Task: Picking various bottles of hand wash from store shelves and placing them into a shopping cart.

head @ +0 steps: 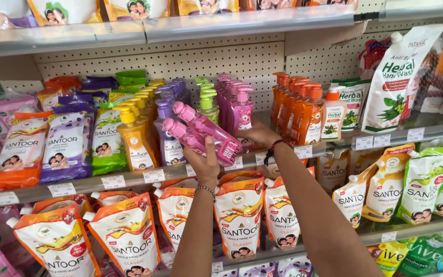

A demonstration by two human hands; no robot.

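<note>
My left hand (pixel 204 165) grips a twin pack of pink pump bottles (pixel 201 133), tilted with the pumps pointing up and left, in front of the middle shelf. From the right, my right hand (pixel 259 134) reaches in and touches the lower end of the pack, close to an upright row of pink pump bottles (pixel 237 105). A beaded bracelet sits on my left wrist and a dark band on my right wrist.
Yellow (pixel 135 134), purple (pixel 167 128), green (pixel 207 102) and orange pump bottles (pixel 303 110) line the middle shelf (pixel 129 179). Refill pouches stand at the left (pixel 66 146), on the lower shelf (pixel 239 218) and at the right (pixel 393 82). Price tags run along the shelf edges.
</note>
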